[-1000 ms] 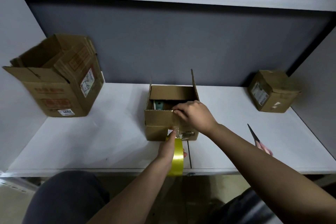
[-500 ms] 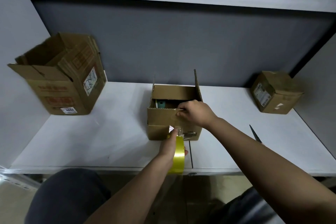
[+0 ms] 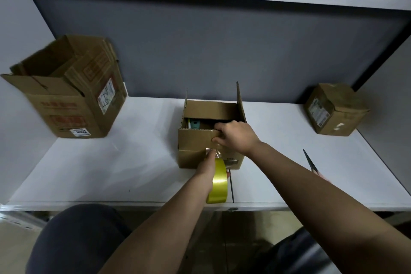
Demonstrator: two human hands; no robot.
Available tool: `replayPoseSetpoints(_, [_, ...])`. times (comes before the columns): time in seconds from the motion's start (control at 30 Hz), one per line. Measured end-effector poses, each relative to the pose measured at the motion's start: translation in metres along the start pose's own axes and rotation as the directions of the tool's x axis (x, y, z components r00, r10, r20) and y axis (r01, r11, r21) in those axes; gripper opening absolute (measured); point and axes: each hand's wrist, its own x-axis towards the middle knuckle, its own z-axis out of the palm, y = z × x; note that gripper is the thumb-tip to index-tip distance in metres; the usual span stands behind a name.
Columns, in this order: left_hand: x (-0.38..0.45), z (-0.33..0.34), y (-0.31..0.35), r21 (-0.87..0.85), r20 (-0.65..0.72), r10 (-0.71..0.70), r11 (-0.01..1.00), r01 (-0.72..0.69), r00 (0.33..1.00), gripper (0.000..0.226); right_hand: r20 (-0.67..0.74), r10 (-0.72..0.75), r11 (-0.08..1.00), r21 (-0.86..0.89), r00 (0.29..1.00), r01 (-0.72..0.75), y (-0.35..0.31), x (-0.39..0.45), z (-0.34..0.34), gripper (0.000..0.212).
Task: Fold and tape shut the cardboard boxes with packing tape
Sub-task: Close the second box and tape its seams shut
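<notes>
Hands meet at small open box (image 3: pixel 209 140) on worktop (image 3: pixel 111 173): right hand (image 3: pixel 235 138) pinches near flap, left hand (image 3: pixel 208 165) grips yellow tape roll (image 3: pixel 219 183) just below; best press tape end firmly before pulling.

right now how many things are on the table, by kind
cardboard boxes: 3, the large open box, the small open box, the closed box
tape rolls: 1, the yellow tape roll, held by the left hand
scissors: 1, the scissors, partly hidden by the right arm
total: 5
</notes>
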Motion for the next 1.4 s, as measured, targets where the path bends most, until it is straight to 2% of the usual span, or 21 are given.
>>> replayPoseSetpoints(0.07, [0.01,0.001,-0.002,-0.02,0.003,0.001,1.0,-0.001,1.0,0.065,-0.001,0.014,1.0,-0.005,1.0,-0.014,-0.002,0.002,-0.002,0.031])
replayPoseSetpoints(0.13, [0.01,0.002,0.002,0.007,0.003,-0.02,1.0,0.019,1.0,0.08,-0.005,0.011,0.999,-0.031,1.0,-0.011,-0.004,0.003,-0.002,0.033])
replayPoseSetpoints(0.17, [0.009,0.002,0.004,0.005,0.009,-0.03,1.0,0.03,1.0,0.078,-0.009,0.005,0.999,-0.046,1.0,-0.005,-0.005,0.003,-0.002,0.033])
replayPoseSetpoints(0.23, [-0.003,0.0,0.007,-0.019,0.047,-0.019,1.0,0.02,0.999,0.057,-0.011,-0.004,0.998,-0.068,1.0,0.003,-0.005,0.004,-0.001,0.034])
replayPoseSetpoints(0.3, [-0.006,-0.007,0.004,0.004,0.07,-0.013,1.0,0.013,0.997,0.056,-0.01,-0.02,0.996,-0.091,1.0,0.019,-0.004,0.003,0.0,0.035])
replayPoseSetpoints(0.5, [-0.012,-0.024,-0.011,0.168,0.093,0.144,0.973,-0.158,0.985,0.034,0.03,-0.065,0.98,-0.185,0.997,0.069,-0.001,0.004,0.002,0.043])
replayPoseSetpoints(0.7, [-0.007,-0.026,-0.012,0.232,0.056,0.224,0.945,-0.231,0.973,0.048,0.029,-0.027,0.983,-0.183,0.999,0.032,-0.003,0.006,0.002,0.039])
replayPoseSetpoints(0.77, [-0.009,-0.025,-0.011,0.309,0.034,0.241,0.92,-0.24,0.97,0.059,0.039,-0.039,0.981,-0.189,0.998,0.045,-0.002,0.006,0.003,0.039])
replayPoseSetpoints(0.9, [-0.012,-0.026,-0.009,0.519,-0.026,0.298,0.82,-0.242,0.954,0.052,0.055,-0.049,0.976,-0.208,0.997,0.06,-0.003,0.006,0.0,0.046])
replayPoseSetpoints(1.0, [-0.021,-0.032,-0.003,0.595,0.021,0.299,0.763,-0.252,0.954,0.052,0.059,-0.034,0.975,-0.216,0.998,0.046,-0.004,0.006,0.001,0.047])
replayPoseSetpoints(1.03, [-0.025,-0.035,-0.001,0.656,0.052,0.294,0.71,-0.255,0.954,0.05,0.047,-0.025,0.975,-0.22,0.999,0.035,-0.005,0.005,0.003,0.044])
replayPoseSetpoints(1.07, [-0.031,-0.039,0.003,0.764,0.095,0.295,0.591,-0.26,0.951,0.048,0.035,-0.018,0.973,-0.229,0.999,0.026,-0.005,0.004,0.004,0.042])
replayPoseSetpoints(1.1, [-0.04,-0.042,0.009,0.882,0.139,0.32,0.39,-0.265,0.937,0.044,0.029,-0.014,0.97,-0.24,0.999,0.021,-0.005,0.004,0.005,0.041])
replayPoseSetpoints(1.13, [-0.048,-0.045,0.017,0.954,0.194,0.391,0.14,-0.266,0.9,0.041,0.031,-0.009,0.969,-0.245,0.999,0.017,-0.005,0.004,0.006,0.041])
replayPoseSetpoints(1.17, [-0.059,-0.047,0.026,0.96,0.273,0.492,-0.078,-0.271,0.826,0.035,0.037,-0.004,0.971,-0.239,0.999,0.013,-0.005,0.005,0.005,0.041])
replayPoseSetpoints(1.2, [-0.069,-0.047,0.036,0.93,0.367,0.596,-0.21,-0.302,0.714,0.029,0.048,-0.003,0.976,-0.217,0.999,0.013,-0.003,0.006,0.004,0.041])
replayPoseSetpoints(1.27, [-0.079,-0.045,0.057,0.836,0.524,0.74,-0.353,-0.421,0.421,0.016,0.083,-0.025,0.99,-0.135,0.996,0.036,0.002,0.01,0.002,0.038])
replayPoseSetpoints(1.3, [-0.08,-0.044,0.068,0.777,0.588,0.763,-0.442,-0.447,0.267,0.012,0.111,-0.037,0.996,-0.082,0.993,0.046,0.005,0.011,0.0,0.035])
replayPoseSetpoints(1.33, [-0.074,-0.043,0.077,0.734,0.629,0.763,-0.519,-0.437,0.149,0.016,0.138,-0.042,0.999,-0.027,0.99,0.046,0.009,0.012,-0.002,0.034])
replayPoseSetpoints(1.37, [-0.069,-0.041,0.084,0.717,0.656,0.746,-0.57,-0.401,0.113,0.024,0.157,-0.036,0.999,0.025,0.987,0.032,0.012,0.011,-0.003,0.031])
replayPoseSetpoints(1.4, [-0.064,-0.039,0.091,0.71,0.686,0.705,-0.596,-0.375,0.178,0.031,0.165,-0.02,0.998,0.067,0.986,0.009,0.015,0.01,-0.005,0.027])
